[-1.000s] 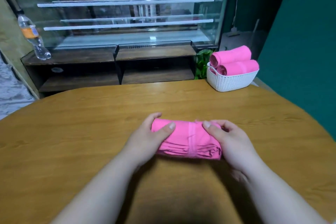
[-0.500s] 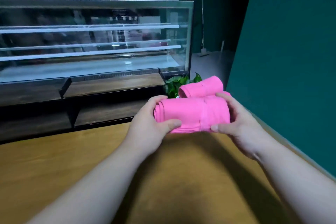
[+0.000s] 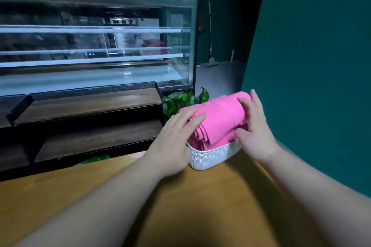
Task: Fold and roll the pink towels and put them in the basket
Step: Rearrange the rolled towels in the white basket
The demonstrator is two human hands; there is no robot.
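Currently I am seating the rolled pink towel [image 3: 220, 120] atop the filled white woven plastic basket [image 3: 210, 157], left hand [image 3: 172, 142] and right hand [image 3: 256, 132] spread against its ends; pressing evenly should prevent unrolling.

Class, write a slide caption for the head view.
Left hand and right hand rest on a rolled pink towel in the white basket on the table.

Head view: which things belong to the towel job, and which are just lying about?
In the job: top rolled pink towel, white basket, left hand and right hand resting on that towel.
Just there: wooden table, glass display case, green plant.
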